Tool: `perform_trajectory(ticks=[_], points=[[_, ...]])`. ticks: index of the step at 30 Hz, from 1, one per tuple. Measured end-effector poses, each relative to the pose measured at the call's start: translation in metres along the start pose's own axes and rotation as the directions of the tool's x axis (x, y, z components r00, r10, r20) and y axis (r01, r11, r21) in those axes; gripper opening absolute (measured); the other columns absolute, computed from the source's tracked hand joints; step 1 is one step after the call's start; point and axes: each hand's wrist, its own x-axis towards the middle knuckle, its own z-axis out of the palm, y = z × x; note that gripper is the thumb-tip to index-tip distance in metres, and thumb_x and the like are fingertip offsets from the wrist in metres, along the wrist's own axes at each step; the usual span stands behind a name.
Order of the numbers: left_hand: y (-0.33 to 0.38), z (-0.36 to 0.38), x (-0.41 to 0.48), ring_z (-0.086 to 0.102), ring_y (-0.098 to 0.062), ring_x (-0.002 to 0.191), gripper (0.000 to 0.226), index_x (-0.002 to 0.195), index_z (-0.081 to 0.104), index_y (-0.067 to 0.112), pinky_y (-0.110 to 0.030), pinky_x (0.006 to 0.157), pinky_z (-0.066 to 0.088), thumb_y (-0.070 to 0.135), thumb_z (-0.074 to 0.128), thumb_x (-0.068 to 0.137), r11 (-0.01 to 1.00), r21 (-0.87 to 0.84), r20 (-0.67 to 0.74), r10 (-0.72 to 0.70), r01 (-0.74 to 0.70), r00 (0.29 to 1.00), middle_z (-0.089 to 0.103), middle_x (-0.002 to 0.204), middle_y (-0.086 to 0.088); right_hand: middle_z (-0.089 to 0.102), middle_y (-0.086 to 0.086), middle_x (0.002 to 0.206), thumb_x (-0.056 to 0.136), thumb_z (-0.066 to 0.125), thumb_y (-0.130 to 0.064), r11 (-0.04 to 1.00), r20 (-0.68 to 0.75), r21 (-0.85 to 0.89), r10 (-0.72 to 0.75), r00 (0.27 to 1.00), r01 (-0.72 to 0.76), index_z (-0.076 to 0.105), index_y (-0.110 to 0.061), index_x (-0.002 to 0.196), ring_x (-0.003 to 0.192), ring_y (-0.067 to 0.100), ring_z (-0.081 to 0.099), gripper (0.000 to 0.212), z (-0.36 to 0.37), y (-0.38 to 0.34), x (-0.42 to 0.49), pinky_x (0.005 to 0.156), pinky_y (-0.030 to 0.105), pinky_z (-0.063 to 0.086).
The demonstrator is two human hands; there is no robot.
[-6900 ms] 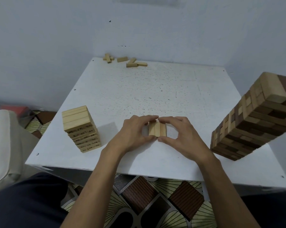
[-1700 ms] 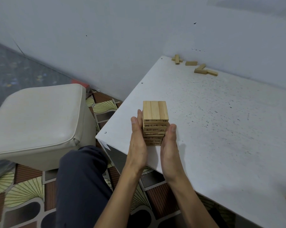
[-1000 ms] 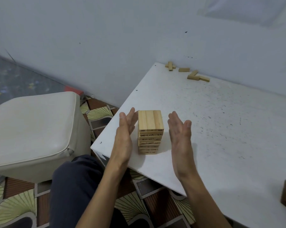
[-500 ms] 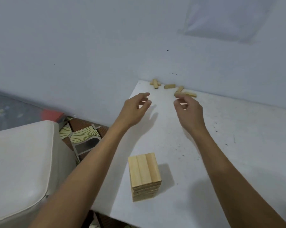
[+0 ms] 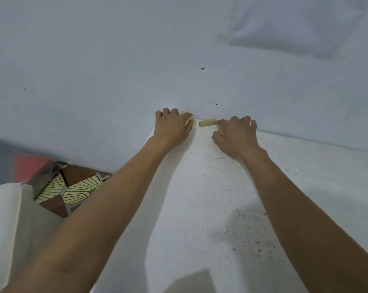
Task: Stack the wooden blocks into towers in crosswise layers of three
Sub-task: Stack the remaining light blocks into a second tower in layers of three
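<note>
Both arms are stretched straight out to the far edge of the worktop (image 5: 210, 187), where it meets the wall (image 5: 115, 70). The left hand (image 5: 172, 129) is laid palm down, knuckles up, with its fingers (image 5: 166, 112) curled downward against the wall. Pale wooden blocks (image 5: 189, 117) are seen only as small ends showing past its thumb side. The rest of them is covered, and it cannot be told whether they are gripped or merely touched.

The right hand (image 5: 237, 134) is held just beside it, also palm down and with fingers curled. One loose block (image 5: 207, 122) lies flat between the two hands, its right end met by the right forefinger. A sliver of another block (image 5: 220, 131) is glimpsed between the right thumb and forefinger. Whether it is pinched cannot be made out.

Both forearms are cut off by the lower frame edge. The near part of the worktop is crossed by their shadows.
</note>
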Motion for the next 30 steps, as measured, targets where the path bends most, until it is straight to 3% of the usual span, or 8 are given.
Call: perform_trajectory(ticks=[6,9,12,16,22,30], points=[[0.001,0.005,0.007,0.052,-0.033,0.108,0.038,0.130,0.062,0.028,-0.040,0.089,0.031,0.041,0.037,0.104,1.000,-0.014,0.018,0.025,-0.024,1.000,0.063,0.114,-0.008,0.052,0.013,0.131,0.095,0.044,-0.036,1.000,0.018,0.009,-0.024,1.000,0.024,0.058,-0.027,0.133,0.126,0.041,0.035,0.041,0.008,0.002,0.008,0.118,0.057,0.011],[0.000,0.005,0.004,0.054,-0.032,0.106,0.036,0.126,0.064,0.026,-0.039,0.087,0.030,0.040,0.039,0.103,0.998,-0.056,-0.022,0.028,-0.029,0.999,0.066,0.109,-0.007,0.054,0.013,0.127,0.099,0.044,-0.026,0.999,-0.024,0.018,-0.050,0.998,0.051,0.059,-0.026,0.129,0.123,0.040,0.037,0.034,0.011,0.004,0.007,0.115,0.054,0.020],[-0.001,0.003,-0.003,0.055,-0.032,0.105,0.034,0.124,0.064,0.026,-0.039,0.087,0.030,0.038,0.041,0.102,0.995,-0.096,-0.058,0.019,-0.024,0.998,0.066,0.106,-0.006,0.056,0.014,0.116,0.101,0.046,-0.018,0.994,-0.087,0.074,-0.070,0.994,0.077,0.063,-0.020,0.121,0.113,0.036,0.042,0.027,0.013,0.004,0.006,0.091,0.040,0.033],[-0.006,-0.001,-0.016,0.055,-0.031,0.104,0.033,0.123,0.065,0.026,-0.039,0.087,0.029,0.040,0.043,0.102,0.992,-0.128,-0.070,0.016,-0.025,0.997,0.066,0.103,-0.005,0.051,0.018,0.109,0.097,0.045,0.000,0.980,-0.151,0.153,-0.102,0.983,0.125,0.065,-0.007,0.114,0.102,0.032,0.047,0.027,0.021,0.000,0.001,0.071,0.031,0.032],[-0.014,-0.010,-0.040,0.054,-0.030,0.108,0.031,0.122,0.065,0.030,-0.039,0.090,0.028,0.040,0.045,0.101,0.987,-0.162,-0.067,0.010,-0.021,0.998,0.067,0.104,-0.002,0.050,0.019,0.111,0.094,0.047,0.008,0.976,-0.191,0.175,-0.099,0.977,0.133,0.066,-0.001,0.113,0.101,0.033,0.049,0.028,0.021,-0.001,-0.012,0.071,0.038,0.043],[-0.013,-0.019,-0.062,0.055,-0.030,0.108,0.031,0.124,0.065,0.030,-0.041,0.095,0.030,0.039,0.047,0.100,0.980,-0.197,-0.067,0.020,-0.033,0.998,0.068,0.104,-0.002,0.057,0.016,0.111,0.096,0.051,0.000,0.968,-0.265,0.212,-0.075,0.961,0.134,0.068,-0.005,0.115,0.102,0.033,0.050,0.027,0.019,0.016,-0.036,0.070,0.037,0.046]])
